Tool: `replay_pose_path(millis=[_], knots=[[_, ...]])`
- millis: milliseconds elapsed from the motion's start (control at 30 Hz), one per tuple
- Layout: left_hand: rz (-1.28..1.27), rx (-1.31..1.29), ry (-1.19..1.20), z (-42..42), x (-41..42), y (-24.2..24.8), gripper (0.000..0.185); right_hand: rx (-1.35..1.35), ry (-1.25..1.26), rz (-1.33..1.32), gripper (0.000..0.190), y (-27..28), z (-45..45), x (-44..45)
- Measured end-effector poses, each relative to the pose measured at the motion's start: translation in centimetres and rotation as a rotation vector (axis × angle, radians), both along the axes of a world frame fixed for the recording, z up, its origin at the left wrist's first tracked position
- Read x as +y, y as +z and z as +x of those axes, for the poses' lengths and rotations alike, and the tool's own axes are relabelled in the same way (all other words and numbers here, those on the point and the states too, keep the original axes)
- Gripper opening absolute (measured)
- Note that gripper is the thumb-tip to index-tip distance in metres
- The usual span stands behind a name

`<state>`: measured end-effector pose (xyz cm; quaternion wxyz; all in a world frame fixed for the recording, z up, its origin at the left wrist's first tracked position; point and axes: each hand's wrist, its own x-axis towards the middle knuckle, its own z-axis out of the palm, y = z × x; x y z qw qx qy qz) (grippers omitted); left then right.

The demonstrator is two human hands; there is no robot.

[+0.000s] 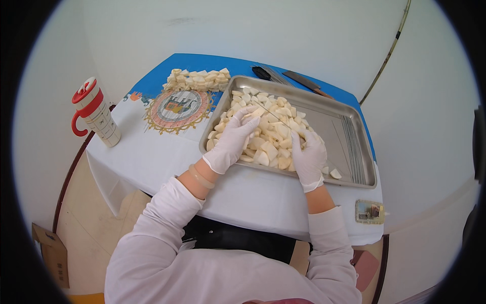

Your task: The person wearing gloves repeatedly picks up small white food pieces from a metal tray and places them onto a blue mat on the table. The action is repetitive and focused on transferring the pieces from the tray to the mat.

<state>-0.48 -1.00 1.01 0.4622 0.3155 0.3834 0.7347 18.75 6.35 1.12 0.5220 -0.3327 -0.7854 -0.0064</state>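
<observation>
Both hands wear white gloves over a metal tray [330, 106] heaped with pale cut vegetable pieces [269, 150]. My left hand [237, 135] holds a pale piece [258, 113] between its fingertips, at the upper left end of a thin metal skewer [275, 116]. At the skewer's lower right end, my right hand [309, 152] grips it; whether this hand also holds a piece cannot be told. More thin skewers [351, 148] lie along the tray's right side, and two loose pieces [335, 174] rest near its front edge.
Skewered pieces [197, 80] are stacked behind the tray's left side. Beyond the tray lie a cleaver [302, 79], more skewers [279, 76] and a black object [261, 73]. A red-lidded tumbler [99, 116] stands left; a small patterned case [369, 212] lies front right.
</observation>
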Motion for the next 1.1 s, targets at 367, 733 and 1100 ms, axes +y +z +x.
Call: replay_pose_path(millis=[367,733,1100], knots=[[0.073,-0.04,0.05,-0.4,0.3,-0.8,0.05,-0.031,-0.064,0.019,0.035,0.0,0.1,-0.4],[0.072,-0.275,-0.037,-1.5,-0.1,-0.5,0.045,-0.109,-0.091,0.017,0.023,0.3,0.3,-0.9],[0.089,-0.28,-0.056,-1.8,0.0,-0.7,0.053,-0.088,-0.108,-0.02,0.023,0.3,0.2,-1.3]])
